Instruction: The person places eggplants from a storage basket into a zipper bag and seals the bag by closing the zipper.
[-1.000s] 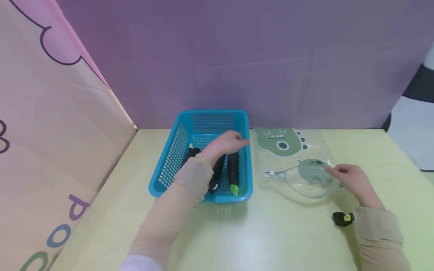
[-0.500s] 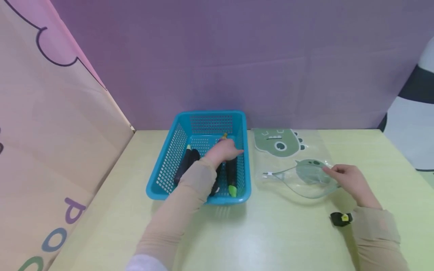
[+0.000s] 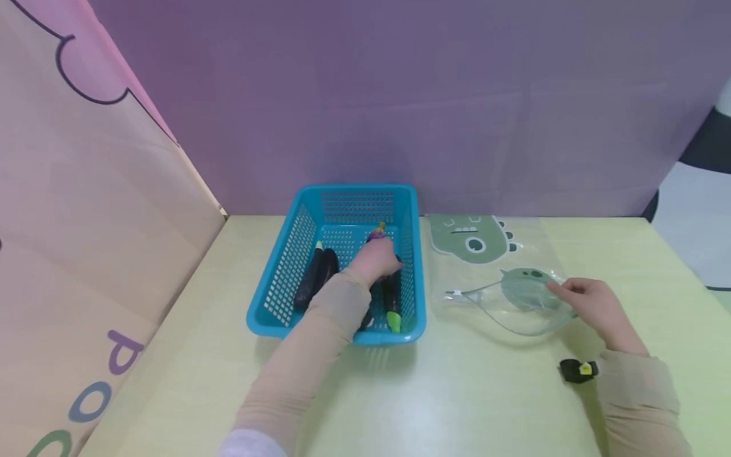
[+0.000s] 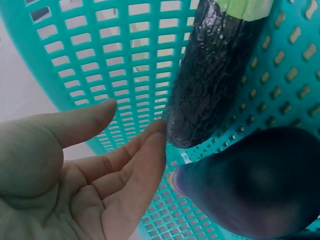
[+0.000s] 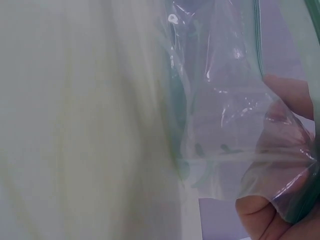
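Note:
My left hand point(image 3: 374, 260) is inside the blue basket point(image 3: 421, 285). In the left wrist view its thumb stands apart from nearly straight fingers, whose tips are right at the end of a dark eggplant point(image 4: 210, 75) with a light green end and a glossy, wrinkled surface. A second eggplant point(image 4: 260, 180), smooth and purple-black, lies beside it. Two more eggplants point(image 3: 308, 282) lie along the basket's left side. At the right, my right hand point(image 3: 594, 308) pinches the mouth edge of a clear zip bag point(image 3: 528, 292) printed with a green dinosaur, holding the mouth parted.
A purple backdrop point(image 3: 365, 108) rises behind the pale table point(image 3: 434, 400). At the left stands a light panel point(image 3: 97, 222) with printed letters. A small black device with a yellow mark point(image 3: 578, 370) sits at the right wrist.
My left hand has come down from near the basket's right rim onto the eggplant at the right, uncovering the eggplants on the left. The right hand stays at the zip bag's edge.

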### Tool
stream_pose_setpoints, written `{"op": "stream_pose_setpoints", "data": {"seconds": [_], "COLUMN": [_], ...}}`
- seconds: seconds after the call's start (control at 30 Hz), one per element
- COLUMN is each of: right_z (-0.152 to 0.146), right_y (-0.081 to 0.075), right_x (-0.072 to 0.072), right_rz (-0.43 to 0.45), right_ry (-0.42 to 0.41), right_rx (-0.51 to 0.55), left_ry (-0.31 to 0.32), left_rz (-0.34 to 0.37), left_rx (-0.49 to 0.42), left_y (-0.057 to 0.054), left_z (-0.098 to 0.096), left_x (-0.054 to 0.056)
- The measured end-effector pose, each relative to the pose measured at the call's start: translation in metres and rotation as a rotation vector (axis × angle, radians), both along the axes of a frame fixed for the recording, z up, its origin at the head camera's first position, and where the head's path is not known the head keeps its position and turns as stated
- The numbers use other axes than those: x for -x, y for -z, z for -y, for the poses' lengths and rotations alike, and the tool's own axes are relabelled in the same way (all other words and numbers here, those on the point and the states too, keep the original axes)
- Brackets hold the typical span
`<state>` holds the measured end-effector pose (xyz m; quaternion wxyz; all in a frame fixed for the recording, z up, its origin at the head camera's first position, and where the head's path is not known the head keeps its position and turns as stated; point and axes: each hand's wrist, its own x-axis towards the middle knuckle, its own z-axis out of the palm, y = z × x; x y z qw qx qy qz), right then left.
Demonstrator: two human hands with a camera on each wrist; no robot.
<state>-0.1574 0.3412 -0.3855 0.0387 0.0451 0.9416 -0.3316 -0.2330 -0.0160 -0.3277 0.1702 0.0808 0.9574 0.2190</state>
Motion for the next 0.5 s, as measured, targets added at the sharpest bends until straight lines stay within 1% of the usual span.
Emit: {"op": "stream_pose_setpoints", "data": {"seconds": [0.13, 0.27, 0.33, 0.4, 0.5], "right_z": [0.0002, -0.0005, -0.0008, -0.0007, 0.0], "right_y": [-0.0007, 0.0, 0.0005, 0.0007, 0.0006], "right_x": [-0.0008, -0.0007, -0.0006, -0.0004, -0.0003], "right_rz": [-0.005, -0.01, -0.01, -0.009, -0.008], "right_ry": [0.002, -0.001, 0.001, 0.002, 0.004], "right_rx": [-0.003, -0.004, -0.001, 0.002, 0.002], "left_ry": [-0.04, -0.081, -0.111, -0.137, -0.161], "left_rz": [0.048, 0.141, 0.201, 0.245, 0.267], "left_rx": [-0.008, -0.019, -0.044, -0.069, -0.085], "left_y": [0.0007, 0.0013, 0.0012, 0.0011, 0.0017], "left_z": [0.0011, 0.0025, 0.0037, 0.0046, 0.0057], "left_x": [-0.0024, -0.0021, -0.0017, -0.0013, -0.0007]}}
